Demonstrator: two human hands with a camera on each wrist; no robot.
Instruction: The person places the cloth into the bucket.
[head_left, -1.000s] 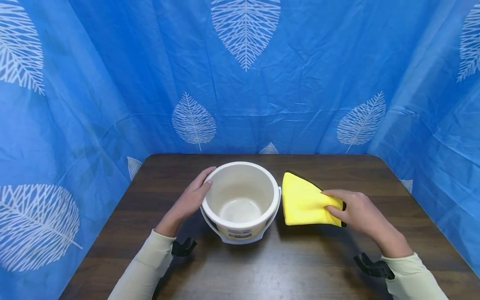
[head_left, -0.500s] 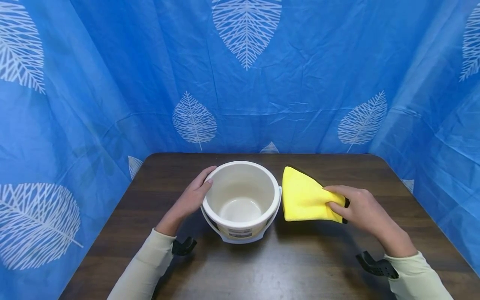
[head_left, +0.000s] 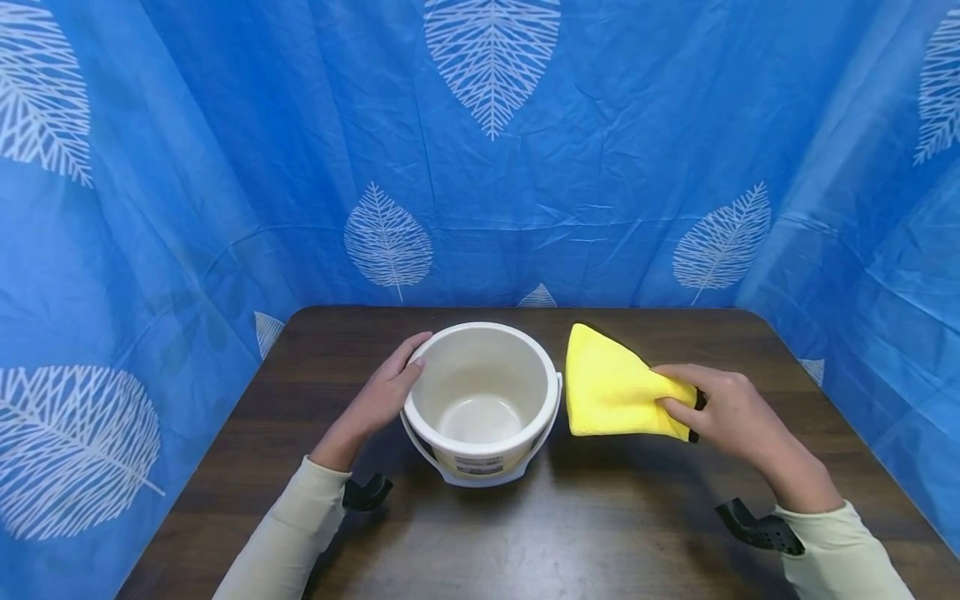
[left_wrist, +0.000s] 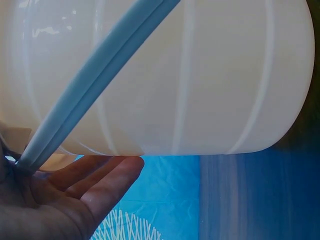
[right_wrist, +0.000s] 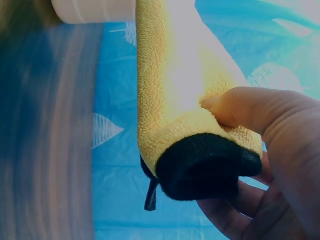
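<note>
We record a dark-brown wood-grain table (head_left: 600, 533) against blue, white-leaf-printed sheeting (head_left: 600, 158). The left hand (head_left: 378, 396) grips a round, cream plastic bucket (head_left: 483, 367); the right hand (head_left: 738, 417) pinches a folded yellow cloth (head_left: 618, 387).

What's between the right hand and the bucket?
In the head view, the yellow cloth, held by the right hand, fills most of the stretch to the bucket.

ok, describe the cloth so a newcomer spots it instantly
Find the dark wooden table, then the white bucket on it. Right of the bucket in the head view, the person's right hand pinches the cloth: fuzzy, bright yellow, dark-edged, unlike the smooth, pale bucket.
</note>
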